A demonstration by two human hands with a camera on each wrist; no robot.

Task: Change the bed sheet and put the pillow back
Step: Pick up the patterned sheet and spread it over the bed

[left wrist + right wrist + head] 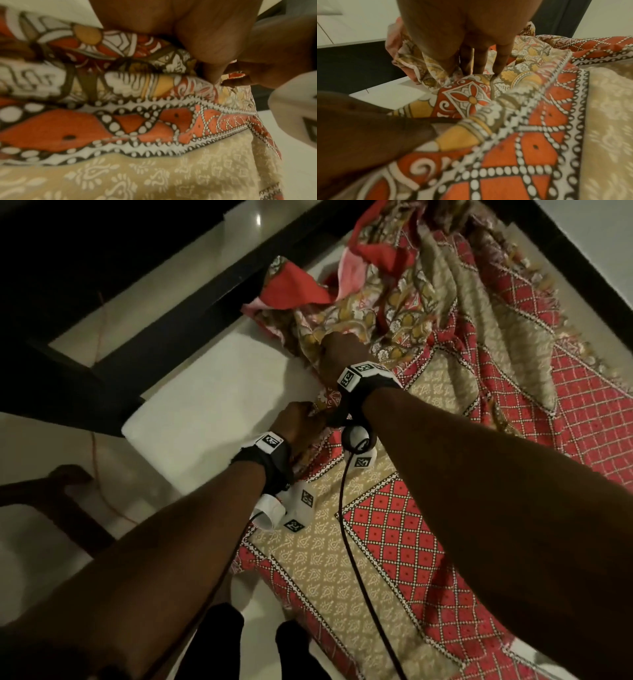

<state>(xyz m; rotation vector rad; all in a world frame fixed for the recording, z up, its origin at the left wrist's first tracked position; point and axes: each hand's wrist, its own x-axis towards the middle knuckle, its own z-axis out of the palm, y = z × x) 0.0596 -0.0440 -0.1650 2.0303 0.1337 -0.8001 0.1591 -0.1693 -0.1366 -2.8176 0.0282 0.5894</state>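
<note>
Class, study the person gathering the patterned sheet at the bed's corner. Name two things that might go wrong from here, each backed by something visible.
1. A black cable trails from the wrist units across the patterned sheet; pulling the cloth may snag it.
2. The left hand and right hand grip bunched cloth close together at one corner of the white mattress, so the loose heap behind could drag and tangle rather than come off evenly.

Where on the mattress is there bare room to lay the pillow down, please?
The bare white mattress corner is free, between the dark bed frame and the bunched sheet. It is crowded where the left hand and right hand grip that sheet, and in the crumpled heap beyond.
</note>
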